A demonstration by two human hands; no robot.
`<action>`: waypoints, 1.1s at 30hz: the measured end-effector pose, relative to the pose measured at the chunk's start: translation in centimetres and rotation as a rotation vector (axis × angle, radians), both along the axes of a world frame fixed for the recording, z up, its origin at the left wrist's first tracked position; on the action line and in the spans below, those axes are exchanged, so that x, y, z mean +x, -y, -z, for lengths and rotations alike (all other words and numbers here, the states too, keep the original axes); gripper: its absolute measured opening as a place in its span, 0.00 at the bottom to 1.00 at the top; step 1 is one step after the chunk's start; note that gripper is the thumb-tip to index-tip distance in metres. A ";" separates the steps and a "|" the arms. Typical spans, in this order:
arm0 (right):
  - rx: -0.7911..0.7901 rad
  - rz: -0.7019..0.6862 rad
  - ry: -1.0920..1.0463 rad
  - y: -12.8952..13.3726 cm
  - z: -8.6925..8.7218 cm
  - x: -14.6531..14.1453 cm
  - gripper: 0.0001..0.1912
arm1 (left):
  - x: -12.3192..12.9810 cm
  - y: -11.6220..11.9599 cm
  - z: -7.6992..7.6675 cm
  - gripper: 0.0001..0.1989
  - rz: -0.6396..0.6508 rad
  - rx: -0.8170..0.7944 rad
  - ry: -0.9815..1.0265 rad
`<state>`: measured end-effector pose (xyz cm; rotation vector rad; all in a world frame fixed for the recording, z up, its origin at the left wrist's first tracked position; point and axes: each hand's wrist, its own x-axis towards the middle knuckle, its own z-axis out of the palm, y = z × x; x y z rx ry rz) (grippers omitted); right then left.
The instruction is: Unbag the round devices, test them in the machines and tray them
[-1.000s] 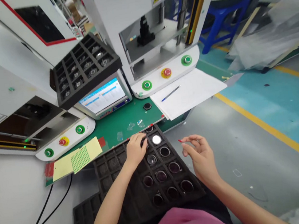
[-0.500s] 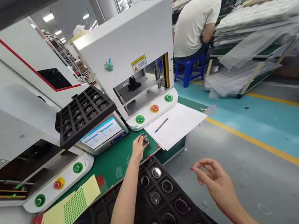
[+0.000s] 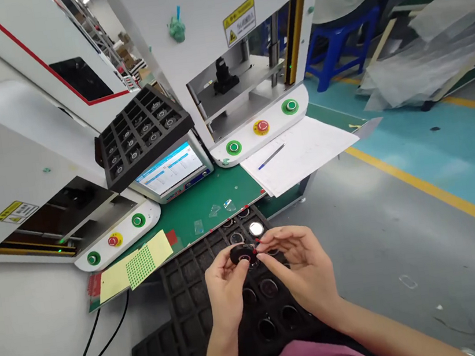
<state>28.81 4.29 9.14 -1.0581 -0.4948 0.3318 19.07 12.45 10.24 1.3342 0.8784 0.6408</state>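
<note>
My left hand [image 3: 226,287] is closed on a small round black part [image 3: 242,252] with a ring on its face, held between thumb and fingers. At that part's right edge, my right hand [image 3: 299,263] pinches thumb and fingers together, with a small red piece [image 3: 258,241] at the fingertips. Whether the red piece touches the part I cannot tell. Both hands are above a black compartment tray [image 3: 190,283] with round glassy-topped parts in its right-hand cells, among them a shiny disc [image 3: 256,229].
Behind stand a white press [image 3: 206,7] with buttons, a screen [image 3: 170,169] and a black tray [image 3: 131,171] of round parts. A second press [image 3: 13,172] is at left. Papers [image 3: 303,146] with a pen, and yellow sheets [image 3: 159,249] with green dots, lie on the green table [image 3: 230,187].
My left hand has brought the round part back from the green table to above the tray. My right hand has moved left to meet it. The view has tilted downward.
</note>
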 end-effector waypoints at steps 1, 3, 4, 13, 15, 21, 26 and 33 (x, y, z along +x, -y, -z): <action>0.018 -0.014 0.003 0.2 -0.2 -0.3 0.16 | -0.5 0.4 -0.4 0.12 -0.005 0.078 -0.017; 0.036 -0.039 0.016 0.5 -0.7 -0.9 0.17 | -1.5 0.9 -1.0 0.09 -0.002 0.193 -0.034; 0.038 -0.051 0.024 0.6 -0.8 -1.1 0.18 | -1.9 1.1 -1.3 0.08 0.004 0.233 -0.034; -0.008 -0.315 0.151 1.7 -1.8 -0.3 0.19 | -4.5 0.9 -1.8 0.10 0.183 0.434 -0.008; -0.017 -0.440 0.157 1.8 -2.0 0.5 0.18 | -4.7 0.8 -1.8 0.10 0.208 0.439 0.002; 0.012 -0.591 0.114 1.9 -2.2 1.2 0.16 | -5.0 1.0 -1.8 0.08 0.235 0.412 0.004; 0.020 -0.372 0.166 1.9 -1.9 0.0 0.19 | -5.1 1.0 -1.6 0.09 0.217 0.409 0.032; -0.036 -0.196 0.242 2.0 -1.3 -1.1 0.19 | -5.1 0.6 -1.4 0.08 0.181 0.402 0.003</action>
